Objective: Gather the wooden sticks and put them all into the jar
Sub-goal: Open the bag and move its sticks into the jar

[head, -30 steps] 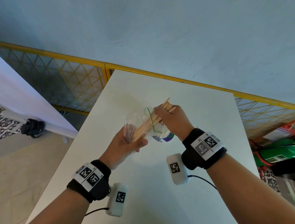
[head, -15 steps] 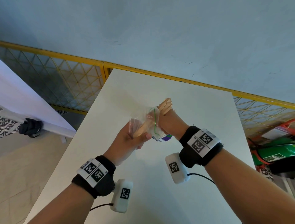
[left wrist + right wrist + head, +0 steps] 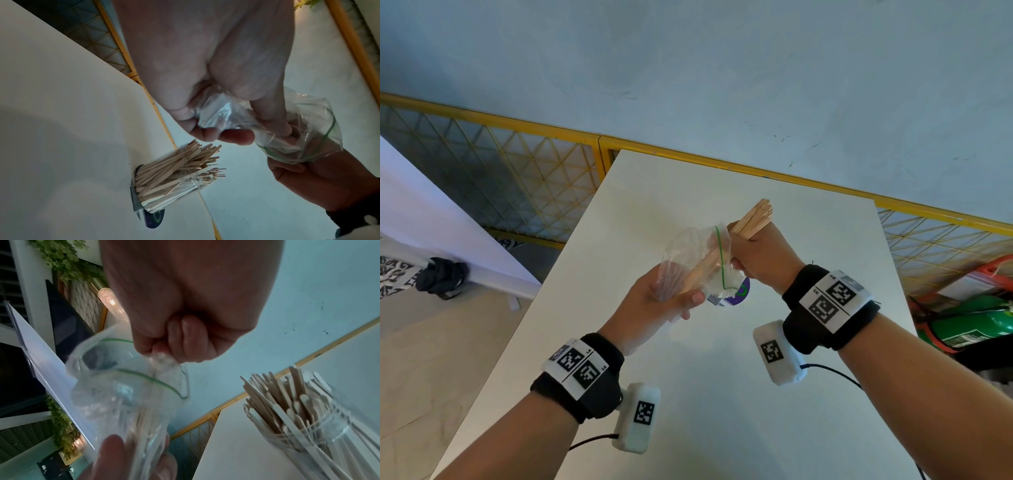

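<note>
My left hand grips the bottom of a clear plastic bag with a green seal line, held above the white table. My right hand is closed round a bundle of wooden sticks at the bag's mouth. Their upper ends poke up past my fist and their lower ends still lie inside the bag. In the left wrist view, my fingers pinch the crumpled bag. The glass jar stands on a dark blue disc and holds several sticks; it also shows at the right wrist view's lower right, jar.
A yellow mesh fence runs behind the table's far edge and on the left. A white board leans at the left over the floor. A green canister lies beyond the table's right edge.
My right hand has turned and drawn the stick bundle up and partly out of the bag. The left hand has stayed on the bag and risen slightly.
</note>
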